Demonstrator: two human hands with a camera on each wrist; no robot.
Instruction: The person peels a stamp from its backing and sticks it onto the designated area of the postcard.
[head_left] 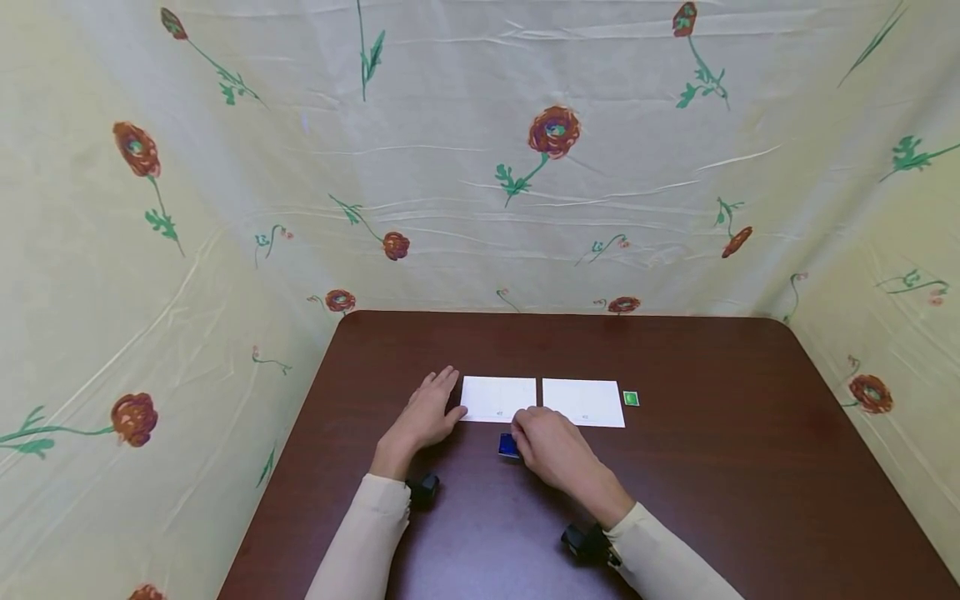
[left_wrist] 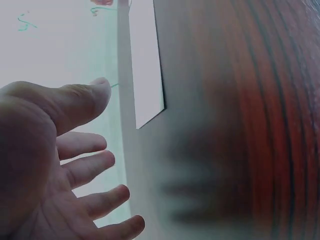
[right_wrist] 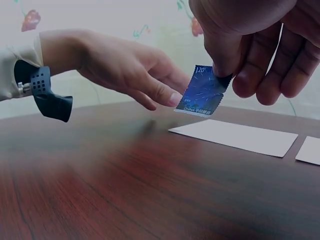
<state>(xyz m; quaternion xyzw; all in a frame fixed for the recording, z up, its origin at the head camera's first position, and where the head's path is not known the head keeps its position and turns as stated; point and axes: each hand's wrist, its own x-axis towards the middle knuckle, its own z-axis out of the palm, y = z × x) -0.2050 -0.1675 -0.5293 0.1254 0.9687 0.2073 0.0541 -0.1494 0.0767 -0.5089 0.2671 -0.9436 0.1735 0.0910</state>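
My right hand (head_left: pixel 558 450) pinches a small blue postage stamp (right_wrist: pixel 202 92) between thumb and fingers at one corner. The stamp has perforated edges, a "1.20" mark and "CHINA" print. In the head view the stamp shows just in front of two white paper rectangles lying side by side: a left sheet (head_left: pixel 498 396) and a right sheet (head_left: pixel 588 402). Each bears a small faint mark near its lower edge. My left hand (head_left: pixel 423 414) is beside the left sheet, fingers extended and spread, thumb tip right at the sheet's left edge in the head view. Nothing is in its palm.
A small green stamp-like square (head_left: pixel 632 399) lies just right of the right sheet. All of it is on a dark brown wooden table (head_left: pixel 712 483) with rounded far corners. Pale flower-printed cloth (head_left: pixel 450 183) hangs round the back and sides. Each wrist wears a dark strap device (head_left: pixel 585 543).
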